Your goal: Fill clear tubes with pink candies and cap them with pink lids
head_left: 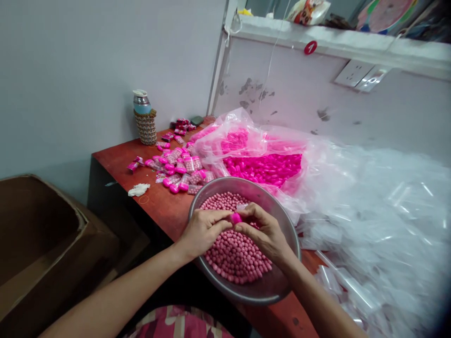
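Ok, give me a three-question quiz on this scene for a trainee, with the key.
1. What stands in the knitted cover? (a) scissors (b) a bottle (c) a spoon
2. True or false: the pink beads lie outside the metal bowl.
3. Fill in the colour: the left hand and the right hand pinch a bright ____ piece.

Key: 1. b; 2. false; 3. pink

cap [236, 218]: magenta | balls [239, 258]: pink | bowl [281, 285]: grey | table [164, 209]: red | cloth [176, 323]: patterned pink
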Tool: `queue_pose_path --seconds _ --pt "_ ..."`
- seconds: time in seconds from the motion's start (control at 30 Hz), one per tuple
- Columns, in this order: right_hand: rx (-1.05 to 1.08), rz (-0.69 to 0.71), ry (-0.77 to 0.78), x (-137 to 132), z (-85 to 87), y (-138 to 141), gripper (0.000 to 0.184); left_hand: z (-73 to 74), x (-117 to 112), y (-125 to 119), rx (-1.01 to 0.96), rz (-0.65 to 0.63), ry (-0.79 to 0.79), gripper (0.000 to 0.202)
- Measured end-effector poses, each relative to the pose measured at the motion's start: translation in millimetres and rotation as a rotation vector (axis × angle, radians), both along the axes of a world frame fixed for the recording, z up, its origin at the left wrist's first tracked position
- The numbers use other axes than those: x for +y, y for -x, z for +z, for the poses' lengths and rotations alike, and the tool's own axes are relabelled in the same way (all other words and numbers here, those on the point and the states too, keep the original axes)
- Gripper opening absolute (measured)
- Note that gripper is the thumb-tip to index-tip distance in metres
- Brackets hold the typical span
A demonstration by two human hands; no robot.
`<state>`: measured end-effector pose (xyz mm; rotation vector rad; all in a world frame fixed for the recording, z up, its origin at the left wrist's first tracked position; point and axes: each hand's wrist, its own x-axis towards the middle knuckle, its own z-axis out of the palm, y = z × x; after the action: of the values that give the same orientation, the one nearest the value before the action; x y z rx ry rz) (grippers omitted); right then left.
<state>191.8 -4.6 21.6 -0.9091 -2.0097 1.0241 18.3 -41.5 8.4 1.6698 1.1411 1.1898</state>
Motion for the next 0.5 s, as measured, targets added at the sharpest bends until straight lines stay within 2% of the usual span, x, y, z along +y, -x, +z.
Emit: queue_pose_path --seconds 0.2,0.3,0.4,0.5 --pt "-0.24 0.116 -0.283 -1 -0.4 -5 0.01 -8.3 -4 -1 0.13 -0.017 -0.096 0.024" --pt "-0.259 0.148 -0.321 2 -1.2 1 0.008 -10.5 -5 -1 0.167 0.026 -0.101 0.026" --pt "-0.136 0.08 -0.189 5 0.1 5 0.007 -7.0 0 -1 0.03 0.065 -0.015 0.025" --pt "0.163 -0.004 0.188 4 1.8 2 0.027 -2.8 7 -1 -0.241 0.087 0.127 0.026"
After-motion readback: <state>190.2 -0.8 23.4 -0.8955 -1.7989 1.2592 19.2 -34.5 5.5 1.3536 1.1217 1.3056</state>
